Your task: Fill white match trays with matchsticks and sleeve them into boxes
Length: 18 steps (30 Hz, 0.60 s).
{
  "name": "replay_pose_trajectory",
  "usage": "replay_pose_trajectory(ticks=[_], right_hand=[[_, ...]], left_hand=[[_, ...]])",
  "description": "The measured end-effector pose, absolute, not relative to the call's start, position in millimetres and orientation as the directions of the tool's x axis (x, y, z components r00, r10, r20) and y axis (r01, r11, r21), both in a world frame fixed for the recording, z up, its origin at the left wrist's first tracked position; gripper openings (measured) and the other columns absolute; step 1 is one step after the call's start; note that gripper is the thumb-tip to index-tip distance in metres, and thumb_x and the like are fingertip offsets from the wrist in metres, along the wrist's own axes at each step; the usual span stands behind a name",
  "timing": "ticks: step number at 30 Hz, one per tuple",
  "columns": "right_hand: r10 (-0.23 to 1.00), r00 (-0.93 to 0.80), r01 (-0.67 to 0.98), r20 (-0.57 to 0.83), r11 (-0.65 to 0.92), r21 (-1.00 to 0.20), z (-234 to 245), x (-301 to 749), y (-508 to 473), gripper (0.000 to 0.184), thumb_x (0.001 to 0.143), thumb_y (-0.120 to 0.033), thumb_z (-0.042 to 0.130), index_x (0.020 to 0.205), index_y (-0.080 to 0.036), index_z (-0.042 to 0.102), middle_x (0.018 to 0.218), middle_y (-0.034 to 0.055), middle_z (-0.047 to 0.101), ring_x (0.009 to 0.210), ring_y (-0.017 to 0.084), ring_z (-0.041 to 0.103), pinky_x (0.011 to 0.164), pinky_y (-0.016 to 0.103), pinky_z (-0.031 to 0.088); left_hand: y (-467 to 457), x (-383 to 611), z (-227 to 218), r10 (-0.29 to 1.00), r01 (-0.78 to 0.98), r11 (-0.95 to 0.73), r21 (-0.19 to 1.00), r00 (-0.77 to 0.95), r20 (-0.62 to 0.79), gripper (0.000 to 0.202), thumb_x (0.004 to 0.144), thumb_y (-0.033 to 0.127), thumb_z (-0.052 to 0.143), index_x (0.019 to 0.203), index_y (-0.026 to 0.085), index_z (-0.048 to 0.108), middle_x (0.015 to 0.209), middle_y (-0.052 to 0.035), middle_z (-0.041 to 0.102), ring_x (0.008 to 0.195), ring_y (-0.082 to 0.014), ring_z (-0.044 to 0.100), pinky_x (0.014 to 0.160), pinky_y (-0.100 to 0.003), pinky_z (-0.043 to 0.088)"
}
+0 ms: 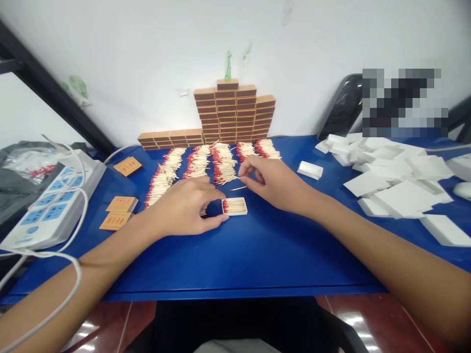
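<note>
Nearest you is the front of a blue table (257,264). Beyond that edge lies a small white tray (237,214), long axis left to right, holding red-tipped matches (235,205) laid lengthwise, heads leftward. Your left hand (191,203) is nearer to it: thumb and index finger narrowed on its left end, the tray to their right. Just past the tray, 1 loose match (238,189) rests on the table. Your right hand (267,179) is farther off; from its fingers, the tray lies nearer you and slightly left. Those fingers are close together; I cannot tell whether they pinch anything. Behind stand 5 rows of matches (222,164), then stacked matchboxes (235,115).
</note>
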State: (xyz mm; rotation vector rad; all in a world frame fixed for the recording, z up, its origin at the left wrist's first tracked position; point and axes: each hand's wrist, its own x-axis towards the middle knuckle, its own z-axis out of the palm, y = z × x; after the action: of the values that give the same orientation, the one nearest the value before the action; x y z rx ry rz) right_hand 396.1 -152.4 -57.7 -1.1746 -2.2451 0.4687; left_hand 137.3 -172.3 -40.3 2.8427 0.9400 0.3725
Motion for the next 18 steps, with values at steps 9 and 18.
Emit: replay_pose_trajectory(ticks=[9, 18], right_hand=[[0.808, -0.455, 0.549, 0.375, 0.586, -0.596, -60.3, 398.1, -149.2, 0.025, 0.091, -0.016, 0.059, 0.111, -0.021, 0.072, 0.084, 0.0014, 0.07, 0.067, 0.016, 0.055, 0.067, 0.032, 0.043], [0.855, -0.481, 0.49, 0.193, 0.445, -0.75, -60.2, 399.6, -145.5, 0.014, 0.093, -0.032, 0.07, 0.092, -0.02, 0.077, 0.081, 0.0028, 0.072, 0.067, 0.016, 0.056, 0.065, 0.033, 0.044]], left_hand=[[-172.2, 136.9, -41.0, 0.613, 0.587, -0.79, 0.178, 0.77, 0.178, 0.027, 0.093, 0.043, 0.074, 0.109, 0.021, 0.081, 0.073, -0.0026, 0.069, 0.074, -0.0202, 0.064, 0.069, -0.032, 0.045], [-173.0, 137.6, -40.5, 0.612, 0.59, -0.79, 0.166, 0.771, 0.173, 0.027, 0.094, 0.043, 0.073, 0.109, 0.021, 0.08, 0.073, -0.002, 0.068, 0.076, -0.0203, 0.063, 0.07, -0.033, 0.046]])
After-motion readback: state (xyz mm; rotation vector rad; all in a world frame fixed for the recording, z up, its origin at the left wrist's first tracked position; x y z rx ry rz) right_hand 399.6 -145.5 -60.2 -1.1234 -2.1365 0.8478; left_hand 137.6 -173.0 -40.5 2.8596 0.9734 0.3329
